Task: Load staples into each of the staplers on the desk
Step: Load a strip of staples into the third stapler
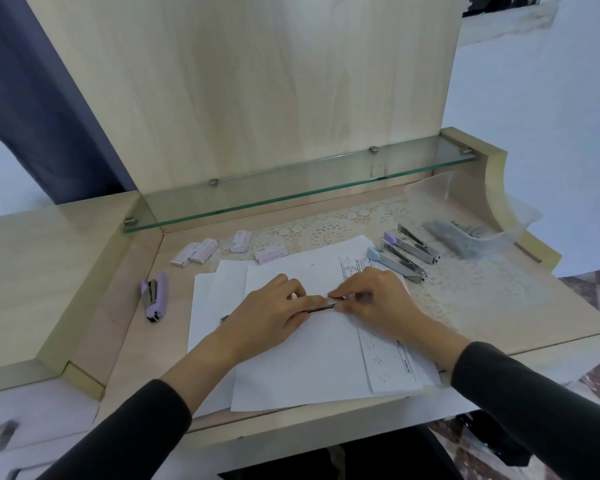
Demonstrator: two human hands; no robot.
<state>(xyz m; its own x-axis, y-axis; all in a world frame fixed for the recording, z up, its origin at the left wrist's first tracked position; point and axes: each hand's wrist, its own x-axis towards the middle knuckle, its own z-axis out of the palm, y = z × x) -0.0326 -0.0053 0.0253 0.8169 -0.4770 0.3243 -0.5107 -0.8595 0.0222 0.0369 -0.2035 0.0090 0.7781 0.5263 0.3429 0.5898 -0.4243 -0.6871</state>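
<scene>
Left hand (274, 306) and right hand (373, 299) both pinch a slim metal stapler (326, 304) over white papers (309, 368) mid-desk, their fingers hiding most of it. Cardboard staple boxes (239, 241) sit near the back edge. Two open chrome staplers (400, 263) lie on lace towards the right edge.

One wide-angle camera, worn on the person's head, looks forward and steeply down onto the tabletop (136, 341) from close above. The left hand (274, 308) and right hand (374, 301), both holding a stapler (323, 308), sit at mid-frame, and the sleeves (118, 438) enter from the bottom corners. The back panel (243, 98) fills the upper frame. Floor (596, 292) shows at the right edge. Straight edges bow toward the borders.
</scene>
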